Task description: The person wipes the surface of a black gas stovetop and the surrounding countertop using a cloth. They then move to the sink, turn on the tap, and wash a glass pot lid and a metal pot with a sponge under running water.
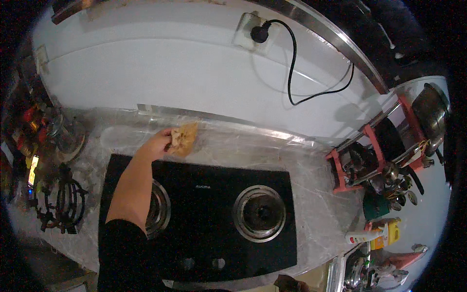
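My left hand [160, 143] grips a yellowish-brown, stained cleaning cloth [185, 140] above the grey marble-patterned countertop [233, 153], behind the cooktop. Below my forearm lies a black glass two-burner gas cooktop [204, 226] of the make Aucma. The arm partly covers its left burner [160, 210]. Its right burner [261, 213] shows a metal ring and no pan support on it. Two control knobs [218, 263] sit near the front edge. At the bottom edge, a dim brown shape [288, 283] may be my right hand or something in it; I cannot tell.
Cast-iron pan supports [69, 204] stand left of the cooktop. To the right are a pink-framed rack [374, 146] with cookware, a white spray bottle [361, 237], a yellow bottle [394, 231] and a sink [355, 270]. A black power cord [292, 73] hangs from the wall socket [242, 34].
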Available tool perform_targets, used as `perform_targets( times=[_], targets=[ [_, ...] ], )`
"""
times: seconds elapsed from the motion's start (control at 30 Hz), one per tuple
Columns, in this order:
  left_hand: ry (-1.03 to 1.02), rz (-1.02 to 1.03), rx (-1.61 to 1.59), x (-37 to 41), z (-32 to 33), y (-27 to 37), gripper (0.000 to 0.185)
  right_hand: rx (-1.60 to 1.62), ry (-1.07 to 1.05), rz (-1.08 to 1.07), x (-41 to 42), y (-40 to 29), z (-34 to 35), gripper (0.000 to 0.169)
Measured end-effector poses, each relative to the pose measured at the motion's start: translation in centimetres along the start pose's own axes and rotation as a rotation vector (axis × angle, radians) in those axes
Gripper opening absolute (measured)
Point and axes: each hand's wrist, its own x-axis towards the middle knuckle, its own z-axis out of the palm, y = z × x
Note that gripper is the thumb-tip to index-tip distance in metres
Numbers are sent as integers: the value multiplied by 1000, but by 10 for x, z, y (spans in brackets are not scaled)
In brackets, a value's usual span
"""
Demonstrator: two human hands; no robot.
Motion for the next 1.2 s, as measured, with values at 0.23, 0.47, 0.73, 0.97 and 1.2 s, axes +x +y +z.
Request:
perform_targets(
  times=[0.23, 0.47, 0.73, 0.97, 1.2],
  targets=[
    [605, -41, 1710, -37, -37, 7, 19, 701, -89, 396, 2, -24, 3, 23],
    [466, -321, 2029, -25, -22, -9, 16, 957, -328, 453, 3, -5, -20, 17],
    [99, -77, 2032, -13, 54, -24, 18, 596, 103, 231, -4, 33, 0, 12],
    [16, 100, 1926, 50, 165, -96, 19, 702, 117, 321, -6, 38, -18, 13],
    [-164, 227, 1696, 75, 299, -133, 44, 589, 179, 414, 5, 111, -59, 13]
  ],
)
